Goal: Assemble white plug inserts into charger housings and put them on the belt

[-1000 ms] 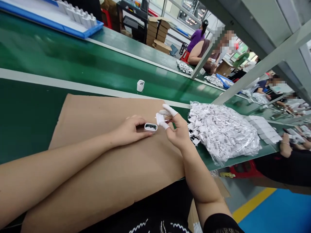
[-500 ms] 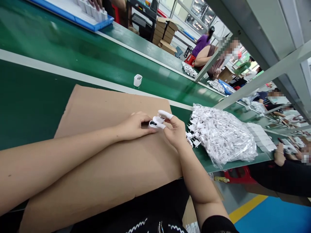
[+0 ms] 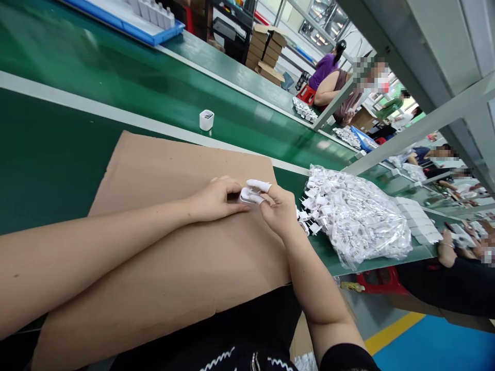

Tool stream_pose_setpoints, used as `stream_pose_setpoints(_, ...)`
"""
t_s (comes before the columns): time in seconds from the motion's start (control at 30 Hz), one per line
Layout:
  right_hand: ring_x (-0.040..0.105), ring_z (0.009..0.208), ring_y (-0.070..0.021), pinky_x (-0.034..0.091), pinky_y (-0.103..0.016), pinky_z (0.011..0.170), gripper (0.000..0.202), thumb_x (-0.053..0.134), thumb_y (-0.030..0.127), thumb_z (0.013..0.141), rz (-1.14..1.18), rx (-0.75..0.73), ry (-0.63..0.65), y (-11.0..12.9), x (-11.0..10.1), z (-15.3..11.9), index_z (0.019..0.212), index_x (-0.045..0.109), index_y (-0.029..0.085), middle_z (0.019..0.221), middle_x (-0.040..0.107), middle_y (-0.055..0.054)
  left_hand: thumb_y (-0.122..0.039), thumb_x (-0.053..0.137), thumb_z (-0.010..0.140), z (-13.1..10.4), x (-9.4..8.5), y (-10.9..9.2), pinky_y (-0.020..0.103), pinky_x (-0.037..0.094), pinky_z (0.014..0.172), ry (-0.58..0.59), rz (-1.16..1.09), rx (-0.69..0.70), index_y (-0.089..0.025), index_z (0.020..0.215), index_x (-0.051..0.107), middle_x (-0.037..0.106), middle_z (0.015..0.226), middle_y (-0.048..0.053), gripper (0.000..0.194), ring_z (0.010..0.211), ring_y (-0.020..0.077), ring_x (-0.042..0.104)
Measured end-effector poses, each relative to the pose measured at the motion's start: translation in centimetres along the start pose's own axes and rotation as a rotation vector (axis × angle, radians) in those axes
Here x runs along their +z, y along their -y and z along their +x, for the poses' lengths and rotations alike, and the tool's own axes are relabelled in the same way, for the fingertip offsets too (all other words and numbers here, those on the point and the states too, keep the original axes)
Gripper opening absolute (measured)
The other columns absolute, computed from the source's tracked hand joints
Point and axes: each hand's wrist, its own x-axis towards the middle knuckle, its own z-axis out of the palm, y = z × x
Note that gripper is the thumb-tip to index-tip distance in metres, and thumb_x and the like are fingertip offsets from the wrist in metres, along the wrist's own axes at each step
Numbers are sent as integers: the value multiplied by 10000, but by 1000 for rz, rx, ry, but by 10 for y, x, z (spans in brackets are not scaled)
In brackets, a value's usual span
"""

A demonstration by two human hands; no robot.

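Observation:
A small white charger housing (image 3: 243,198) is pinched in my left hand (image 3: 216,200), low over the cardboard sheet (image 3: 170,247); the palm hides most of it. My right hand (image 3: 279,208) wears white finger covers on thumb and forefinger. Those two fingers are closed at the housing's right end, pressed on a white charger part that they mostly cover. To the right of this hand, loose white plug parts (image 3: 309,224) with metal pins lie beside a clear bag (image 3: 363,221) full of similar pieces.
Another white housing (image 3: 207,120) stands upright on the green conveyor belt (image 3: 154,95) beyond the cardboard. A blue tray (image 3: 166,35) with white pieces is at the far side. A metal frame post (image 3: 406,116) slants across the right. Co-workers sit along the line.
My right fingers have come down onto the housing's end, and its dark opening no longer shows. The housing on the belt has moved left. A co-worker's hand has left the blue tray.

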Motion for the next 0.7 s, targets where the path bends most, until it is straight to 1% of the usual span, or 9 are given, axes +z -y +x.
stream_pose_setpoints(0.1,708,1130,-196,582,-334,1023,527,527,49,849,10,-4,-31,-2,0,-2,1287,717,270,1210,749,-14,-632,691,804,0,0,0,424,436,967,9,9,-7,-264,958,750,731,999,37,403,1014,283,633)
stream_pose_setpoints(0.3,712,1096,-222,589,-352,992,498,540,45,840,-22,2,58,-2,0,-1,1268,720,226,1195,746,-55,-658,689,798,1,1,1,420,439,988,3,17,-6,-265,1001,747,740,1005,37,446,1012,280,638)
stream_pose_setpoints(0.4,703,1101,-225,582,-351,984,513,528,16,811,-86,-28,91,-2,-1,1,1230,732,232,1169,749,-48,-658,711,777,1,2,2,415,451,979,-4,18,-31,-273,1000,756,741,999,33,447,1009,279,642)
stream_pose_setpoints(0.57,703,1035,-223,578,-330,914,516,521,-18,775,-167,-23,132,4,-2,8,1163,744,240,1073,755,-33,-640,726,769,1,2,1,392,472,902,-13,15,-42,-269,945,763,734,932,29,412,946,265,651)
stream_pose_setpoints(0.7,700,1052,-226,567,-330,927,492,501,-21,764,-167,-11,150,14,-3,12,1115,747,222,1083,750,-29,-639,711,789,1,1,-1,372,475,864,-2,-11,-25,-249,926,757,729,905,27,415,915,252,651)
